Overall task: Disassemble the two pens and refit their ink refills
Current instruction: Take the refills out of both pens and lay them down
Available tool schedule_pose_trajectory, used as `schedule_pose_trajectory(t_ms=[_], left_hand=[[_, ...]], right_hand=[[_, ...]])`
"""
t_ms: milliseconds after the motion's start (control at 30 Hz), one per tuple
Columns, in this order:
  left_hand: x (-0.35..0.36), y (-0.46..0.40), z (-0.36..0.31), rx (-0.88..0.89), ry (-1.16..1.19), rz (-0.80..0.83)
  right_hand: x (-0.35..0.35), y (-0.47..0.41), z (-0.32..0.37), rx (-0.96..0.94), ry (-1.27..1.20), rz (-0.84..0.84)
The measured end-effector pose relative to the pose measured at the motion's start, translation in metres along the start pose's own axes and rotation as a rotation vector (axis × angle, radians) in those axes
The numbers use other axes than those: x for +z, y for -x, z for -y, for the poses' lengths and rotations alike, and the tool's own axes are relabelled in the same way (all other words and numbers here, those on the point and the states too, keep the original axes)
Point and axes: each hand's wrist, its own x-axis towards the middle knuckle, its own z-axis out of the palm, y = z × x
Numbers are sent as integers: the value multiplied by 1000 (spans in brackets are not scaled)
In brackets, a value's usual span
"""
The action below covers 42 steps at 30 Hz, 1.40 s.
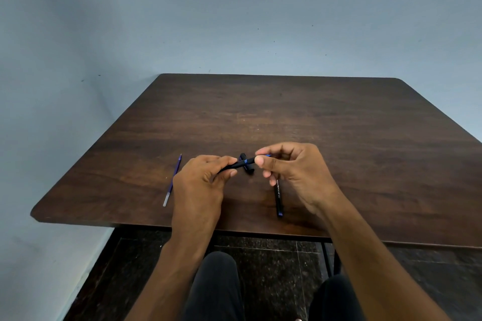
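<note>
A black pen with a blue band (pixel 241 163) is held level above the table between both hands. My left hand (pixel 199 187) grips its barrel end. My right hand (pixel 294 169) pinches its front end, where a blue tip shows between the fingers. A loose blue ink refill (pixel 172 181) lies on the table left of my left hand. A black pen barrel with white lettering (pixel 278 198) lies under my right hand, its top hidden. Behind the held pen sits a small black piece (pixel 246 164), seemingly a cap.
The dark wooden table (pixel 287 112) stands against a pale blue wall. Its near edge runs just below my wrists. My knees in dark trousers and a dark tiled floor show under it.
</note>
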Motion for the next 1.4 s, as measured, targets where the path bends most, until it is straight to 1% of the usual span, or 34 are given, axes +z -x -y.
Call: schedule_pose_trajectory(t_ms=[67, 200, 267, 333, 433, 500, 600, 700, 767, 900, 933, 1133, 1300, 1367, 1400], left_hand=[[1, 0, -1, 2, -7, 5], [1, -1, -3, 10, 1, 5], [1, -1, -3, 5, 11, -2], [1, -2, -1, -18, 30, -8], [1, -3, 0, -19, 30, -11], [2, -3, 0, -8, 18, -2], [2, -3, -3, 5, 20, 1], [2, -2, -5, 18, 6, 7], [2, -3, -6, 16, 9, 6], [1, -4, -7, -2, 3, 6], [1, -4, -7, -5, 0, 8], [0, -5, -8, 2, 3, -8], [0, -5, -8, -2, 22, -11], [0, -5, -8, -15, 36, -19], [-1, -5, -8, -18, 38, -22]], right_hand=[[2, 0, 2, 7, 30, -22], [6, -2, 4, -12, 225, -101], [6, -3, 4, -32, 259, -124], [5, -2, 6, -30, 203, -94], [0, 0, 5, -4, -6, 24], [-3, 0, 4, 6, -3, 28], [-1, 0, 4, 9, 43, -12], [1, 0, 2, 6, 158, -71], [0, 0, 2, -7, 192, -77], [-4, 2, 4, -5, 5, 44], [-5, 1, 3, -4, -1, 63], [0, -1, 1, 19, 26, 33], [3, -3, 0, 13, 76, -24], [2, -2, 1, 15, 32, -5], [0, -2, 0, 23, -28, 21]])
